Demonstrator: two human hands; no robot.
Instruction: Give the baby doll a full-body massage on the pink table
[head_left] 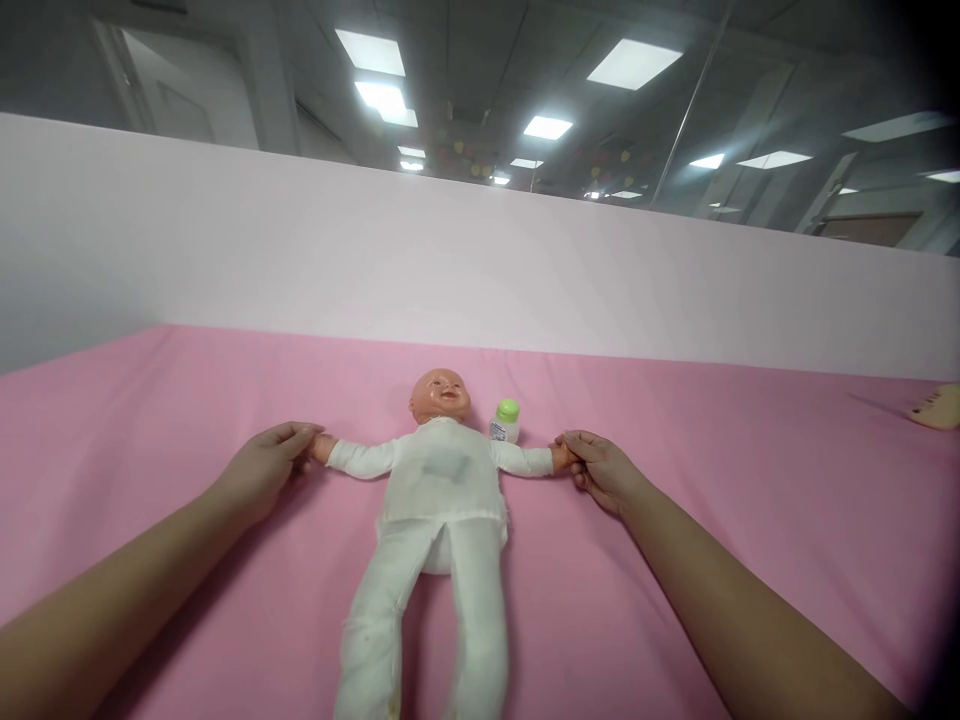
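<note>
A baby doll in white clothes lies on its back on a pink sheet, head away from me and arms spread out to both sides. My left hand is closed around the doll's hand on the left side. My right hand is closed around the doll's other hand. A small white bottle with a green cap stands just beside the doll's head, behind its right-side arm.
A pale pink wall panel rises behind the sheet. At the far right edge lies a tan object, partly cut off. Ceiling lights and glass partitions show above the panel.
</note>
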